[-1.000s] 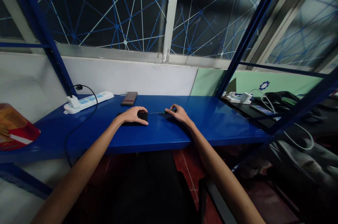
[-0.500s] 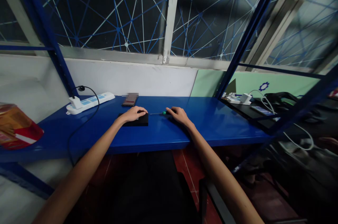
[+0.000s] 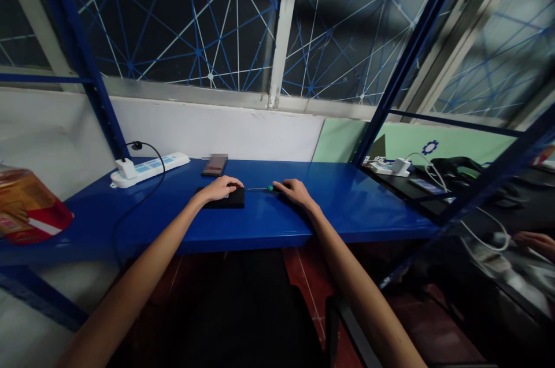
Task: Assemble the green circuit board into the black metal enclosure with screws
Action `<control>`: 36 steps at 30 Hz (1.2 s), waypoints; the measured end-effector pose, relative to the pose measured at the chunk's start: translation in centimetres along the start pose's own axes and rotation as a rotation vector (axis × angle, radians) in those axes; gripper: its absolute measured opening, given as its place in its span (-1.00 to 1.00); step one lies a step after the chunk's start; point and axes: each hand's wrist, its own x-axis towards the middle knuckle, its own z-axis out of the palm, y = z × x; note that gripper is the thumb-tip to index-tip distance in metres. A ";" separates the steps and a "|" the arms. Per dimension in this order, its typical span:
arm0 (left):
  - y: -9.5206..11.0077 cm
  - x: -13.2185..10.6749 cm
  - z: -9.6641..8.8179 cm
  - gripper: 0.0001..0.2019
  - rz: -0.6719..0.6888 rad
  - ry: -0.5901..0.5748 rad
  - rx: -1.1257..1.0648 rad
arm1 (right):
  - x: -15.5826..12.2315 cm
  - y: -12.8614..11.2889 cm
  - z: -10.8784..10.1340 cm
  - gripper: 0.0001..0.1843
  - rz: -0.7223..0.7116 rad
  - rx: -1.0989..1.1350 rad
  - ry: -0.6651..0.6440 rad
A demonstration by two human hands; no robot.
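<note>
head: desk (image 3: 255, 220) separates black box (image 3: 234, 200) from front edge (image 3: 255, 242)

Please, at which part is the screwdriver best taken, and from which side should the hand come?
Probably by its handle, from the right: the thin shaft points left toward the black box, while the thicker green handle is at the right end, partly covered by the right hand.
</note>
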 end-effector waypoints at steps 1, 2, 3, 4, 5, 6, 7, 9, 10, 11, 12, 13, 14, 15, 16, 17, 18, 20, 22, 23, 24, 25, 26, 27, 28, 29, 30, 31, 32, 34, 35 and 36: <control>-0.1 0.0 0.0 -0.63 0.005 -0.002 -0.001 | -0.1 -0.2 0.0 -0.35 -0.006 -0.034 -0.007; -0.1 0.0 0.0 -0.63 0.010 -0.003 0.000 | -0.2 -0.3 -0.1 -0.35 -0.005 -0.056 -0.012; -0.1 0.1 0.0 -0.62 0.015 -0.004 0.003 | -0.3 -0.5 -0.1 -0.36 0.004 -0.065 -0.011; -0.2 0.1 0.0 -0.62 0.021 -0.003 0.008 | -0.3 -0.5 -0.2 -0.38 0.020 -0.061 -0.004; -0.2 0.1 -0.1 -0.62 0.027 -0.001 0.017 | -0.4 -0.6 -0.2 -0.41 0.038 -0.049 0.005; -0.3 0.1 -0.1 -0.61 0.036 0.003 0.026 | -0.4 -0.5 -0.2 -0.45 0.053 -0.030 0.012; -0.3 0.1 -0.1 -0.61 0.048 0.007 0.034 | -0.3 -0.4 -0.3 -0.48 0.065 -0.007 0.016; -0.3 0.1 -0.1 -0.60 0.071 0.019 0.038 | -0.2 -0.2 -0.3 -0.49 0.069 0.045 0.009; -0.3 0.0 -0.1 -0.60 0.077 0.021 0.033 | -0.2 0.0 -0.3 -0.49 0.064 0.066 0.003; -0.3 0.0 -0.1 -0.60 0.079 0.024 0.026 | -0.1 0.1 -0.3 -0.49 0.058 0.082 0.002; -0.3 0.0 -0.1 -0.60 0.080 0.026 0.023 | -0.1 0.2 -0.3 -0.49 0.054 0.090 0.006; -0.3 0.0 -0.1 -0.60 0.081 0.027 0.025 | 0.0 0.2 -0.3 -0.49 0.051 0.088 0.013; -0.3 0.0 -0.1 -0.60 0.081 0.028 0.030 | 0.0 0.2 -0.2 -0.48 0.049 0.078 0.019; -0.3 -0.1 -0.1 -0.61 0.081 0.031 0.037 | 0.0 0.2 -0.2 -0.47 0.049 0.062 0.023; -0.3 -0.1 -0.2 -0.61 0.080 0.033 0.045 | 0.0 0.2 -0.2 -0.45 0.048 0.042 0.023; -0.3 -0.1 -0.2 -0.61 0.076 0.034 0.049 | 0.0 0.1 -0.1 -0.43 0.047 0.021 0.020; -0.3 -0.1 -0.1 -0.61 0.070 0.032 0.049 | 0.0 0.1 -0.1 -0.42 0.045 0.003 0.018; -0.4 0.0 -0.1 -0.61 0.064 0.028 0.046 | 0.0 0.0 -0.1 -0.39 0.035 -0.018 0.018; -0.6 0.1 -0.1 -0.63 0.072 0.028 0.046 | 0.0 0.0 -0.1 -0.38 0.024 -0.028 0.021; -0.7 0.1 -0.1 -0.63 0.076 0.030 0.047 | 0.0 0.0 -0.1 -0.37 0.016 -0.031 0.018; -0.7 0.2 -0.1 -0.64 0.082 0.032 0.050 | 0.0 0.0 -0.1 -0.37 0.009 -0.033 0.011; -0.8 0.2 -0.1 -0.64 0.089 0.034 0.054 | 0.0 0.0 0.0 -0.37 0.005 -0.033 0.004; -0.9 0.3 -0.1 -0.65 0.099 0.036 0.059 | 0.0 0.0 0.0 -0.38 0.006 -0.029 0.003; -0.9 0.3 -0.1 -0.65 0.108 0.038 0.062 | -0.1 0.0 0.0 -0.40 0.007 -0.019 0.009; -0.9 0.4 -0.1 -0.65 0.116 0.040 0.063 | -0.1 0.0 0.0 -0.43 0.010 -0.002 0.019; -1.0 0.4 -0.1 -0.65 0.122 0.042 0.062 | -0.1 0.0 -0.1 -0.47 0.012 0.019 0.033; -1.0 0.4 -0.1 -0.65 0.122 0.042 0.059 | -0.1 0.0 -0.1 -0.51 0.012 0.042 0.043; -0.9 0.4 -0.2 -0.65 0.117 0.039 0.054 | -0.1 0.1 -0.1 -0.53 0.012 0.066 0.046; -0.9 0.4 -0.2 -0.65 0.112 0.037 0.050 | 0.0 0.1 -0.1 -0.55 0.012 0.088 0.042; -0.8 0.4 -0.2 -0.65 0.108 0.034 0.046 | 0.1 0.2 -0.1 -0.57 0.016 0.127 0.029; -0.8 0.3 -0.2 -0.65 0.106 0.033 0.042 | 0.1 0.3 0.0 -0.56 0.020 0.145 0.026; -0.8 0.3 -0.2 -0.65 0.103 0.032 0.036 | 0.2 0.3 0.0 -0.55 0.026 0.162 0.027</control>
